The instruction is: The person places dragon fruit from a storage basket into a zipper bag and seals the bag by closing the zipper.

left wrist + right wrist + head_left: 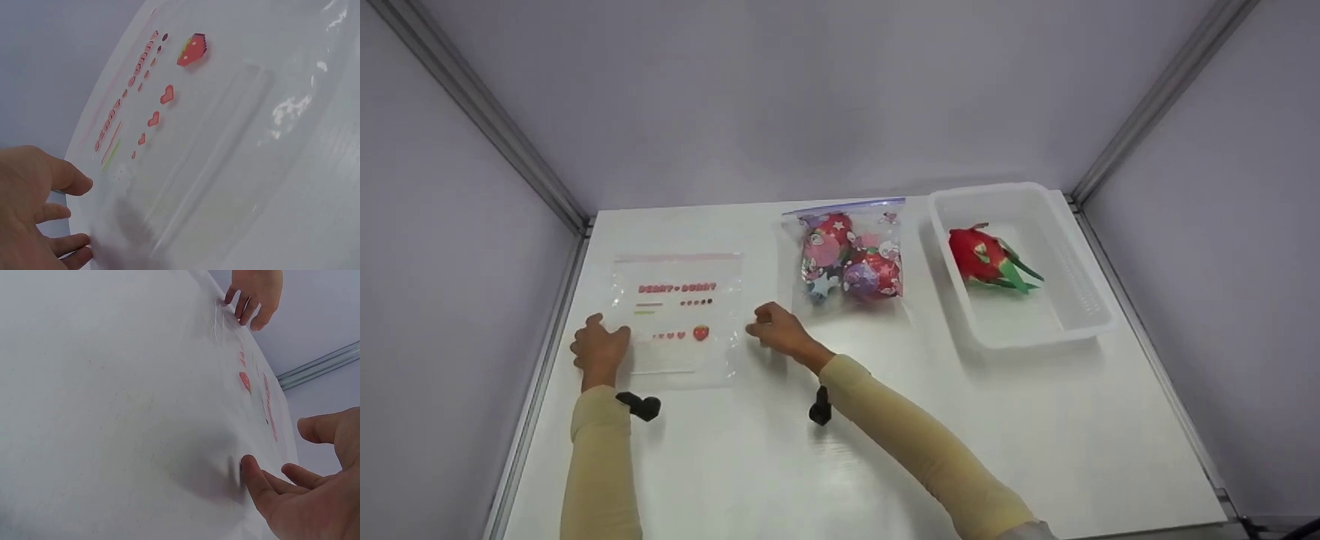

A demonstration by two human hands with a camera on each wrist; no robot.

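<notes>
Empty bag (676, 321) flat on desk (840, 450), left of frame. Left hand (598, 349) and right hand (777, 328) relaxed, fingertips at its side edges. Step: taking hold; next, pinch edges, lift.

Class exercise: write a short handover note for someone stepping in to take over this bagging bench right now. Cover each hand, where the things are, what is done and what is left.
Left hand: open, fingertips at the left edge of the empty printed zip bag.
Right hand: open, fingers at the bag's right edge; whether it pinches the film is unclear.
The bag lies flat on the table.
Done: the filled zip bag already holds round fruit.
Left: one dragon fruit sits in the white basket, probably for the empty bag.
</notes>
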